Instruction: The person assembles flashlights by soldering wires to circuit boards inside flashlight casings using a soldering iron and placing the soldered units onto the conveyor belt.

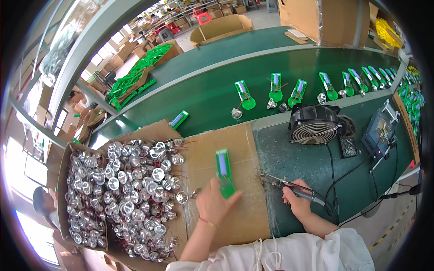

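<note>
A green plastic torch housing (222,163) with a pale purple cylinder in it lies on the cardboard mat in front of me. My left hand (211,204) is over its lower end, thumb and fingers apart and slightly blurred; whether they touch the housing I cannot tell. A silver reflector (182,197) is at the mat's left side, close to that hand. My right hand (298,198) is closed around the dark handle of a soldering iron (304,191), whose thin metal tip points left over the mat's right edge.
Left of the mat, a cardboard box (64,198) holds many silver reflectors with wires. Green housings with reflectors (244,95) line the green conveyor belt (203,92) ahead. A black fan (313,125) and a blue soldering station (379,131) stand on the right, with cables trailing nearby.
</note>
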Demonstrator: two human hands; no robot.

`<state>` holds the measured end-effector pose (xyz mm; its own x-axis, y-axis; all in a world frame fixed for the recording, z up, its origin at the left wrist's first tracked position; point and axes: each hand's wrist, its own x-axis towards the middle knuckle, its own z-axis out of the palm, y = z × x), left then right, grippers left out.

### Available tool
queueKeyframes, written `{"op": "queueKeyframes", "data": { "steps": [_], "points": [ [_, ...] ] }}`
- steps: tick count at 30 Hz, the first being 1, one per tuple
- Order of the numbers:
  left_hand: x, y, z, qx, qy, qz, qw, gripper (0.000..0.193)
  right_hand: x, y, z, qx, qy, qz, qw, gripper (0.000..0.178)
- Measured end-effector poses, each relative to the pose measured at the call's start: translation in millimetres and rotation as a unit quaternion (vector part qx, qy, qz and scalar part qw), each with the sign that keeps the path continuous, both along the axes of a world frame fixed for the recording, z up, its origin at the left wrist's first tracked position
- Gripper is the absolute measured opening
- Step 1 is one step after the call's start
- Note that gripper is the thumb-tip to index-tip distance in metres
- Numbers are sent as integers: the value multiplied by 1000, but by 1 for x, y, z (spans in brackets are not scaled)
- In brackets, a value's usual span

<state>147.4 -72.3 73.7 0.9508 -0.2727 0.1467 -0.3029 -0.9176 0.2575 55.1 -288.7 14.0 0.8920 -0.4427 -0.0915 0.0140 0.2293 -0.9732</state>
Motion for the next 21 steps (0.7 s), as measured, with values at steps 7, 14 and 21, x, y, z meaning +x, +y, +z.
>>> {"op": "queueKeyframes", "data": {
  "steps": [7, 14, 21],
  "points": [
    [-5, 59, -5, 142, 67, 202, 967, 53, -10, 8, -1, -13, -11, -1, 1000, 12],
    [-40, 67, -38, -25, -129, -36, 991, 18, -30, 20, 10, -28, -1, -2, 1000, 12],
    [-40, 56, -40, -286, 52, 10, 957, 18, -30, 33, 22, -74, 1, 8, 997, 10]
  ]
}}
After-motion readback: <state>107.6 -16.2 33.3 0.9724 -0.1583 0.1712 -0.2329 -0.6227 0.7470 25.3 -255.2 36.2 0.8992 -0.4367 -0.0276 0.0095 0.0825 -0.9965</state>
